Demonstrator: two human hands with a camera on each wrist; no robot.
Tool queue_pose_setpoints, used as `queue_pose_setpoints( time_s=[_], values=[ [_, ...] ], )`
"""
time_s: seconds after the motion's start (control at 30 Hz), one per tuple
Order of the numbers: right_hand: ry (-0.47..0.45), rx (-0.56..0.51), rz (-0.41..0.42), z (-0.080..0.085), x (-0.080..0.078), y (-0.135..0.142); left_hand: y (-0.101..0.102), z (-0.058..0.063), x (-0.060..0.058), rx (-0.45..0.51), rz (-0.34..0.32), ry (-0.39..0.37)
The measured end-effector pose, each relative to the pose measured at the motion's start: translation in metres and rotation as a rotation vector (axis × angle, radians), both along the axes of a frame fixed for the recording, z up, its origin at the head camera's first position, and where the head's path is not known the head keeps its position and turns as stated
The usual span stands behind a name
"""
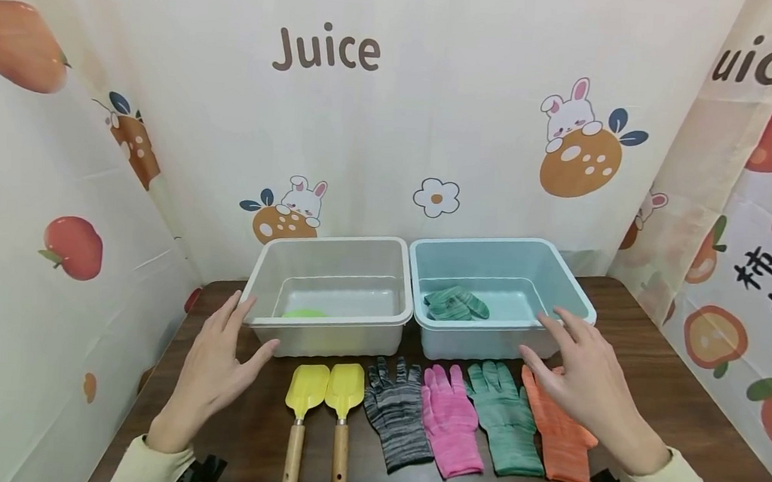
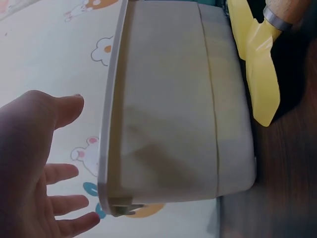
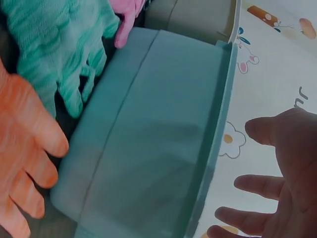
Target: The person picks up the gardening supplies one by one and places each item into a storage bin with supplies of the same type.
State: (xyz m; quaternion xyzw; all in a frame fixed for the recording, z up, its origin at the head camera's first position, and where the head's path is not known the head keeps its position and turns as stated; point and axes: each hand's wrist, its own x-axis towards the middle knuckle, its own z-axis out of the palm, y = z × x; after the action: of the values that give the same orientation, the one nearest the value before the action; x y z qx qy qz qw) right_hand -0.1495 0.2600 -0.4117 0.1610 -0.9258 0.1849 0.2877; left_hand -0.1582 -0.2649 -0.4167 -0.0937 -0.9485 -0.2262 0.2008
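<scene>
My left hand (image 1: 213, 367) is held with fingers spread at the front left corner of a grey-white bin (image 1: 324, 338), holding nothing. On the other side, my right hand (image 1: 586, 378) hovers by the front right of a light blue bin (image 1: 480, 342), also with fingers apart and nothing in them. Inside the blue bin lies a bunched green glove (image 1: 456, 304). A bright yellow-green item (image 1: 305, 313) shows low in the grey bin, mostly hidden by its front wall. An orange glove (image 1: 557, 436) lies just below the right hand, partly covered by it in the head view.
Two yellow scoops with wooden handles (image 1: 340, 449) lie before the grey bin. To their right are a grey-black striped glove (image 1: 399, 420), a pink glove (image 1: 451, 424) and a green glove (image 1: 506, 424). A printed curtain (image 1: 395, 121) hangs behind the brown table (image 1: 240, 456).
</scene>
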Motion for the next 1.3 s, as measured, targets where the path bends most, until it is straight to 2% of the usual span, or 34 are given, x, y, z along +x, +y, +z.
queue_pose_setpoints(
  time_s=[0.17,0.33,0.5,0.93,1.1,1.3],
  values=[
    [-0.004,-0.032,0.018,-0.011,0.001,-0.006,0.002,-0.006,-0.007,0.059,-0.012,0.044],
    [0.007,-0.095,0.041,-0.02,0.004,-0.011,0.003,-0.015,-0.011,0.111,-0.02,0.123],
    [0.029,-0.127,0.08,-0.023,0.007,-0.019,0.004,-0.019,-0.017,0.115,-0.025,0.184],
    [0.056,-0.007,0.154,-0.028,0.01,-0.05,0.008,-0.028,-0.021,0.109,0.018,0.195],
    [0.023,0.036,0.194,-0.028,0.009,-0.065,0.007,-0.028,-0.022,0.124,0.012,0.205],
    [-0.067,0.118,0.258,-0.03,0.01,-0.083,0.005,-0.031,-0.022,0.176,0.002,0.206]
  ],
)
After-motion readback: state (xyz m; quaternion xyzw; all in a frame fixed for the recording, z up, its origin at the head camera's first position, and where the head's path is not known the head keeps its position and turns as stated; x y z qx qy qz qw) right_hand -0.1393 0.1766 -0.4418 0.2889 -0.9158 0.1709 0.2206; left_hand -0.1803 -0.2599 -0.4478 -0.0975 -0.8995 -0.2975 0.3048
